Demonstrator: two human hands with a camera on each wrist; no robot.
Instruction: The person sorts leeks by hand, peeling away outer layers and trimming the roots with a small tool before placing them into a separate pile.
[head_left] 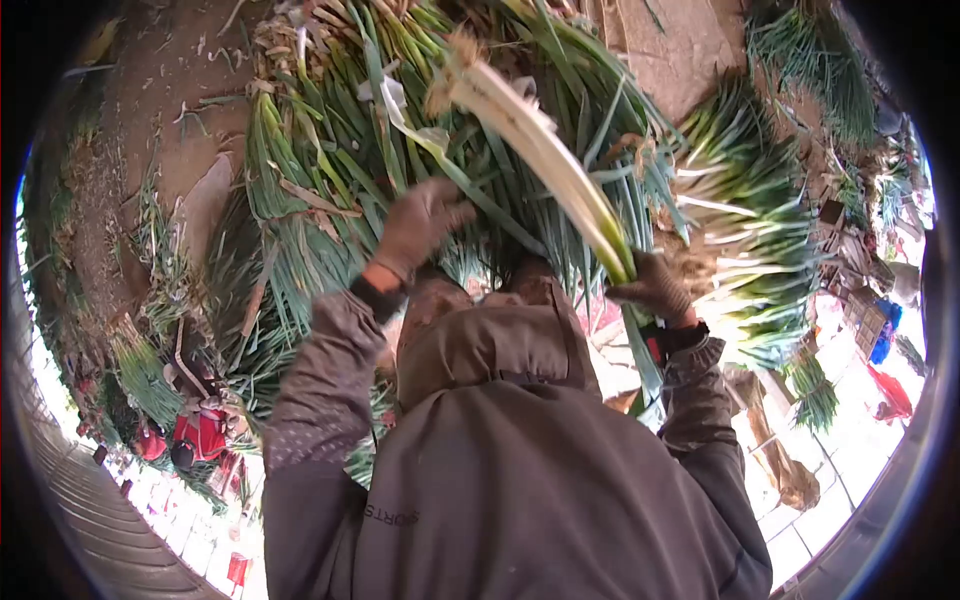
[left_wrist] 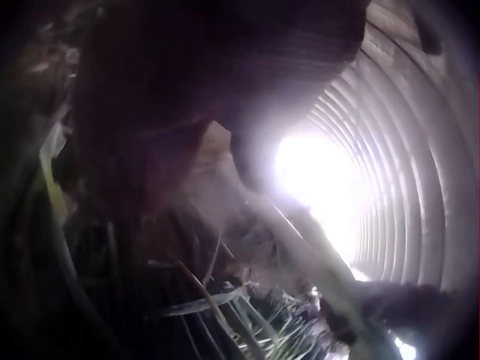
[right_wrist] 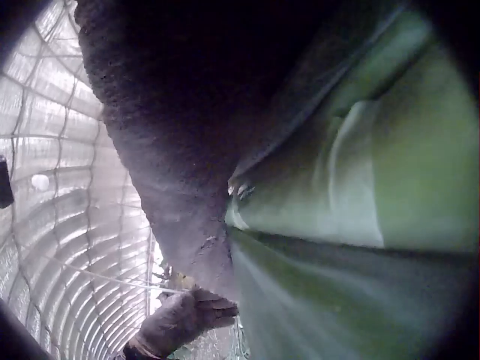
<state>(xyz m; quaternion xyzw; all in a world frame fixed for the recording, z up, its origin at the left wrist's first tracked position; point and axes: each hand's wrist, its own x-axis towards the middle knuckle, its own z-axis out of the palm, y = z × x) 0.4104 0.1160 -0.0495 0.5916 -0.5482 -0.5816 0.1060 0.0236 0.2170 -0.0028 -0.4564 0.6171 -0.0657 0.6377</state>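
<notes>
In the head view my right hand (head_left: 655,287) grips a bunch of long green onions (head_left: 540,150) around its green part. The white shafts slant up and left, with the brown roots at the far upper end. Close up in the right wrist view, broad green leaves (right_wrist: 420,165) run beside the dark right hand (right_wrist: 180,150). My left hand (head_left: 425,225) is over the heap of green onions (head_left: 330,190), left of the bunch, its fingers loosely bent with nothing held. The right wrist view also shows this left hand (right_wrist: 180,322), fingers extended. The left wrist view is dark and blurred.
A row of green onions with white shafts (head_left: 740,210) lies at the right. More onions (head_left: 140,370) and a red item (head_left: 200,435) are at the left. Bare soil (head_left: 170,130) shows at the upper left. Ribbed tunnel walls (left_wrist: 405,150) rise around the place.
</notes>
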